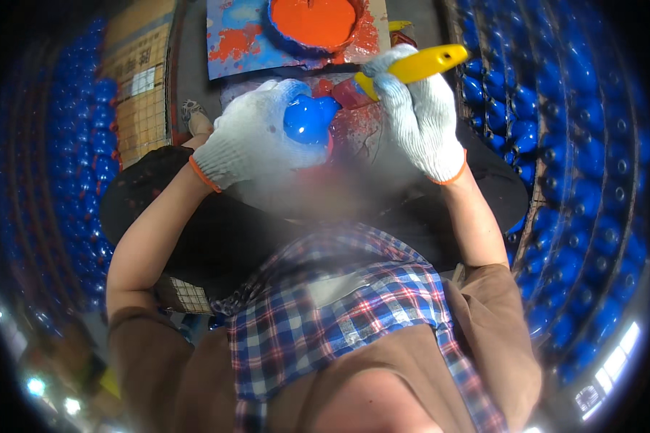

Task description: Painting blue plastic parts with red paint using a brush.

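Note:
In a white knit glove with an orange cuff, my left hand (256,133) is closed around a glossy blue rounded piece (307,121) with a short neck toward the right. My right hand (422,115), gloved the same way, grips a paintbrush (426,63) by its yellow handle. The red-stained brush head points left, at or very near the neck of the blue piece; whether they touch I cannot tell. Just beyond my hands stands a round tub of orange-red paint (314,22). A blur covers the area below my hands.
The tub rests on a paint-splattered board (231,61). Racks of many glossy blue pieces rise at the left (79,144) and right (585,159). A cardboard box (141,79) stands at the far left. My dark-clad legs spread on both sides of the work spot.

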Tool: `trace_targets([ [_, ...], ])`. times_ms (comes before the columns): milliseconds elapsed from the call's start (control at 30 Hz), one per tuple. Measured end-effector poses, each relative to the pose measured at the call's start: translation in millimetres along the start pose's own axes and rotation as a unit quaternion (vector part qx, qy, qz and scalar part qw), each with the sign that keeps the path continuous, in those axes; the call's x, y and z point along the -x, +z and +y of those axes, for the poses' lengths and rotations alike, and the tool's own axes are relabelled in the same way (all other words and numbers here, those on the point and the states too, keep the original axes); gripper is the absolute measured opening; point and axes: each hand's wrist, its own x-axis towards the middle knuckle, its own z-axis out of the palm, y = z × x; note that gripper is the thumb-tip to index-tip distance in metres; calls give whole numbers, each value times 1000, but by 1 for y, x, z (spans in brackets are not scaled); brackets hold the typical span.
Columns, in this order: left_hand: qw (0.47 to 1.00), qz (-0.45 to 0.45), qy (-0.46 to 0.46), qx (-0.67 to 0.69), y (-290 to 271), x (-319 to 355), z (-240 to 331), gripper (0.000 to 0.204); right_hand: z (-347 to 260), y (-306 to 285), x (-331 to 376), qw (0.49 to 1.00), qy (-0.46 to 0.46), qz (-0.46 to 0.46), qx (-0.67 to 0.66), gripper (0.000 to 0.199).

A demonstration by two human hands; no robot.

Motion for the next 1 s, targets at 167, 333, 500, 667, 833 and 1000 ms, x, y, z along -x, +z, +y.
trace_targets([
  [167, 933, -121, -141, 308, -14, -1, -1, 62, -10, -5, 12, 994, 25, -4, -106, 16],
  [333, 809, -139, -138, 554, -12, 19, 2, 49, -15, -12, 23, 981, 81, 53, -168, 20],
  [500, 543, -58, -143, 825, 13, 29, 5, 55, -12, -17, 29, 975, 114, 87, -172, 18],
  [667, 592, 11, -69, 803, 41, 22, 36, 49, 4, -14, 36, 982, 74, 91, -146, 20],
  [833, 33, -166, -13, 985, 40, 16, 61, 26, 5, -4, 44, 956, 120, 136, -232, 24],
  [1000, 92, -275, 153, 945, 53, 5, 28, 28, 5, -4, 50, 960, 120, 143, -210, 21],
])
